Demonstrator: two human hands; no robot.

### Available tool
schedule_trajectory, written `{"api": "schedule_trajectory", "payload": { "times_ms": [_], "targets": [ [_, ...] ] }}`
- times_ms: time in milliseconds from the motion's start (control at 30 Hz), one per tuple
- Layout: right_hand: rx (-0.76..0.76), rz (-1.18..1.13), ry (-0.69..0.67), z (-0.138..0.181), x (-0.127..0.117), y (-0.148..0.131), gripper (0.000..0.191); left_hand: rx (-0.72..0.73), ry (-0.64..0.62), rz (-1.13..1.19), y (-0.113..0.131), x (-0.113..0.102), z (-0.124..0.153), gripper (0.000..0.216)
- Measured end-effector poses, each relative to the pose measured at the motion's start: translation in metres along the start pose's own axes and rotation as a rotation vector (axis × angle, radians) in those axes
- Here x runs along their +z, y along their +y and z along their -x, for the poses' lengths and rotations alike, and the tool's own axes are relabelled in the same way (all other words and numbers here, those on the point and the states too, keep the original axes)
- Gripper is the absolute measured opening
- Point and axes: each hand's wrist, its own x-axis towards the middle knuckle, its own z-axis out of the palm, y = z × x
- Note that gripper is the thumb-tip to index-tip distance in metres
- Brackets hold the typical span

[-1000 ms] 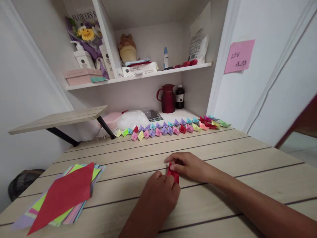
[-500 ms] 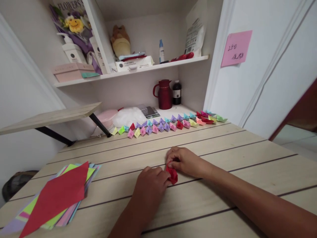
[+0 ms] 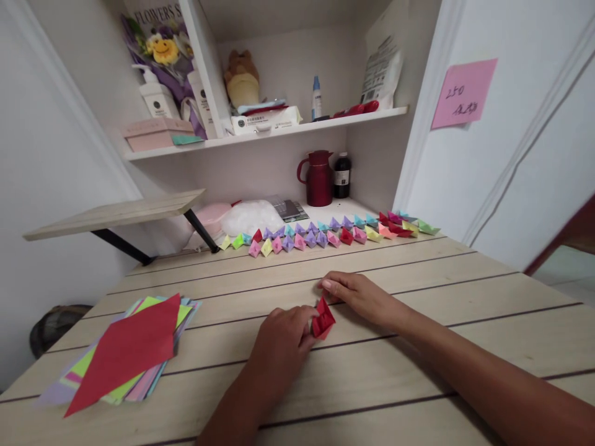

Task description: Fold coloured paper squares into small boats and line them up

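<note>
A small red folded paper boat stands near the middle of the table, its pointed end upward. My left hand pinches its left side between thumb and fingers. Just behind and to the right, my right hand is off the paper, its fingers loosely bent and partly hidden, holding nothing. To the left lies a stack of coloured paper sheets with a red sheet on top, set askew. Along the back edge stand rows of small folded paper boats in many colours.
A raised wooden stand on black legs is at the back left. Behind the boats are a white plastic bag, a dark red jug and a dark bottle, under a loaded shelf. A pink note hangs on the right wall.
My right hand has let go of the red paper boat and drawn slightly back and right. The boat's folds now show more openly in my left hand. The whole view has shifted.
</note>
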Motion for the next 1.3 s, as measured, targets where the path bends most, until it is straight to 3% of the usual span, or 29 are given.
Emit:
{"api": "schedule_trajectory", "payload": {
  "times_ms": [267, 600, 867, 1167, 1300],
  "targets": [
    [0.016, -0.014, -0.03, -0.003, 0.002, 0.006, 0.029, 0.03, 0.0, 0.042, 0.002, 0.0, 0.0, 0.01],
    [-0.015, 0.021, -0.047, -0.003, 0.005, 0.007, 0.019, 0.161, 0.013, -0.115, 0.001, 0.005, -0.001, 0.007],
    [-0.01, 0.004, -0.06, 0.001, 0.005, -0.003, 0.032, 0.288, 0.099, -0.382, -0.001, 0.012, -0.003, 0.016],
    [-0.039, 0.019, -0.026, -0.005, 0.012, 0.002, 0.018, 0.352, 0.113, -0.448, 0.001, 0.011, -0.003, 0.011],
    [-0.029, 0.045, 0.02, -0.007, 0.015, 0.004, 0.027, 0.361, 0.131, -0.43, 0.001, 0.011, -0.004, 0.013]
  ]
}}
